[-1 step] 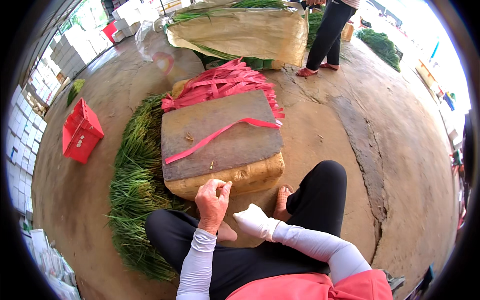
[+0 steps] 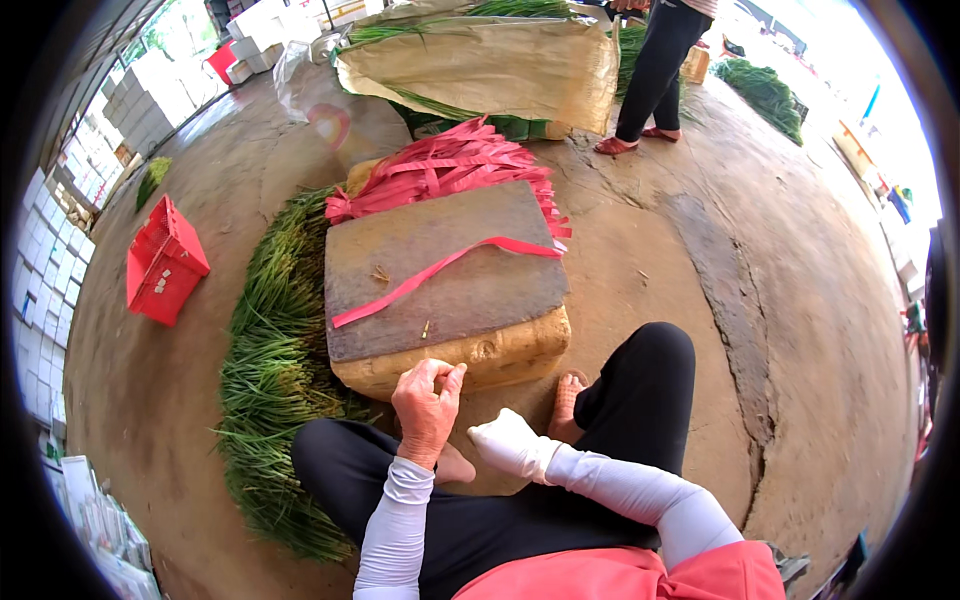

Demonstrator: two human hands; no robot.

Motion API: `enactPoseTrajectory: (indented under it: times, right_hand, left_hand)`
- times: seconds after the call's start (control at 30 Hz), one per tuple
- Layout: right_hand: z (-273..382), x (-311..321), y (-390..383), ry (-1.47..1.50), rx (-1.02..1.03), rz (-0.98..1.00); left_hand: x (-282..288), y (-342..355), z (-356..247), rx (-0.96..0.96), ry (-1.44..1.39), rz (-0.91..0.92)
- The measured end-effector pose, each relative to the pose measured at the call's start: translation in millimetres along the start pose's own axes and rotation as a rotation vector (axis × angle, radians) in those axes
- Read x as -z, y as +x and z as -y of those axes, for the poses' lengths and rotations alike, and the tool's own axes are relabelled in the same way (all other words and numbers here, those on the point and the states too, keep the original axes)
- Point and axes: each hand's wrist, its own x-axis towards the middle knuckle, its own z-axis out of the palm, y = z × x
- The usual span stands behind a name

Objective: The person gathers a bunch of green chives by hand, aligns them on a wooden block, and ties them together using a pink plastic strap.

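Just in front of the near edge of a block [image 2: 480,358] with a flat grey-brown board [image 2: 430,275] on top, my bare left hand [image 2: 428,408] is closed in a pinch. Whatever its fingertips hold, if anything, is too small to make out. My right hand [image 2: 508,443], in a white glove, makes a fist close beside it over my lap; its curled fingers hide any contents. One pink strip [image 2: 420,288] lies slantwise across the board, with small dry scraps near it. A heap of pink strips [image 2: 450,165] rests behind the board's far edge.
Long bunches of green stalks [image 2: 270,370] lie along the block's left side. Farther left stands a red plastic crate [image 2: 168,265]. Beyond the pink heap are a tan sheet [image 2: 480,70] over more greens and a standing person [image 2: 655,75]. White boxes [image 2: 140,110] are stacked far left.
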Motion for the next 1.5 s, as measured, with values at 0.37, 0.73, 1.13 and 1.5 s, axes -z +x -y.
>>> enactPoseTrajectory:
  times: [0.37, 0.73, 1.13, 1.5]
  right_hand:
    - [3, -3, 0, -0.026, 0.004, -0.003]
    - [2, -6, -2, 0.016, 0.018, -0.001]
    - [3, -12, -5, -0.011, 0.057, 0.045]
    - [3, -16, -6, 0.002, 0.073, 0.067]
  left_hand:
    - [-4, -4, 7, 0.092, -0.117, 0.032]
    - [-3, -2, 7, -0.046, -0.059, 0.058]
    - [1, -4, 6, 0.009, -0.029, 0.073]
    - [-4, -7, 9, 0.017, -0.018, 0.083]
